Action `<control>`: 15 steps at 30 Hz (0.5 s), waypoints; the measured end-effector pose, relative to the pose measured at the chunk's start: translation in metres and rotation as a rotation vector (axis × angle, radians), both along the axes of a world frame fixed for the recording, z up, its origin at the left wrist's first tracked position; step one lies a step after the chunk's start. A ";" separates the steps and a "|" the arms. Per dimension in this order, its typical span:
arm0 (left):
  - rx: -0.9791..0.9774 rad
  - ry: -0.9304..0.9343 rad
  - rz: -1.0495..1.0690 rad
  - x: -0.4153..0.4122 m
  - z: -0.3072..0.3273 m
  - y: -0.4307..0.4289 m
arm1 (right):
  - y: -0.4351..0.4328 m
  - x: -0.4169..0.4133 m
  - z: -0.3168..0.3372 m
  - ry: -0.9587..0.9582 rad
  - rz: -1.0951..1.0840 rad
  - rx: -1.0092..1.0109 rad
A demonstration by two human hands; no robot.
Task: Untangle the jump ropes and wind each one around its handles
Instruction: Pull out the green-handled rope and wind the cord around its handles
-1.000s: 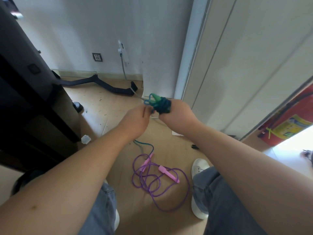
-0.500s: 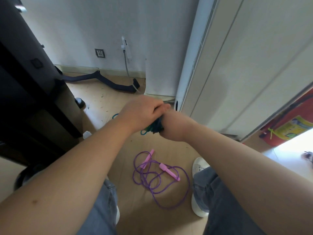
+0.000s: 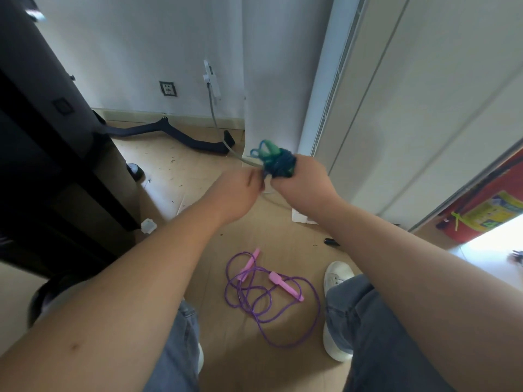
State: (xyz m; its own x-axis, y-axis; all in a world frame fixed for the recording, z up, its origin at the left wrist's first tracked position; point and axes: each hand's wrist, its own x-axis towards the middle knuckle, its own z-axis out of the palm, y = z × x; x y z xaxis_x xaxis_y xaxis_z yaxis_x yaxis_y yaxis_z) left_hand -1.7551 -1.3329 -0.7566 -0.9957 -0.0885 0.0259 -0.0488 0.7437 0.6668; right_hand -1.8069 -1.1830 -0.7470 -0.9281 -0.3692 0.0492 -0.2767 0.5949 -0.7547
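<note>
Left hand (image 3: 237, 193) pulled aside — right hand (image 3: 304, 181) grips green bundle (image 3: 278, 164), purple rope (image 3: 264, 299) below

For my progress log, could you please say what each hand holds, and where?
The right hand grips the wound green jump rope by its lower end; the left hand seemingly pinches its strand.

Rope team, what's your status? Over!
Right hand grips wound teal rope. Left hand pinches its end. Purple rope lies unwound on floor.
</note>
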 end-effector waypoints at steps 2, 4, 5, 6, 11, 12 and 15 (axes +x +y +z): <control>-0.014 -0.073 -0.102 0.005 0.000 0.010 | 0.005 -0.011 -0.004 -0.018 -0.092 0.040; -0.103 -0.079 -0.173 0.007 0.001 0.016 | 0.007 -0.016 -0.011 0.060 -0.075 0.202; -0.171 -0.085 -0.209 0.008 0.003 0.018 | 0.006 -0.016 -0.014 0.109 -0.057 0.282; -0.217 -0.107 -0.248 0.008 0.005 0.018 | 0.005 -0.015 -0.017 0.148 -0.038 0.354; -0.388 -0.226 -0.449 0.015 0.013 0.013 | 0.003 -0.006 -0.022 0.187 0.143 0.721; -0.428 -0.189 -0.448 0.015 0.014 0.011 | 0.003 -0.007 -0.024 0.176 0.163 0.748; -0.392 -0.051 -0.399 0.014 0.023 0.003 | 0.000 -0.008 -0.028 0.217 0.258 0.776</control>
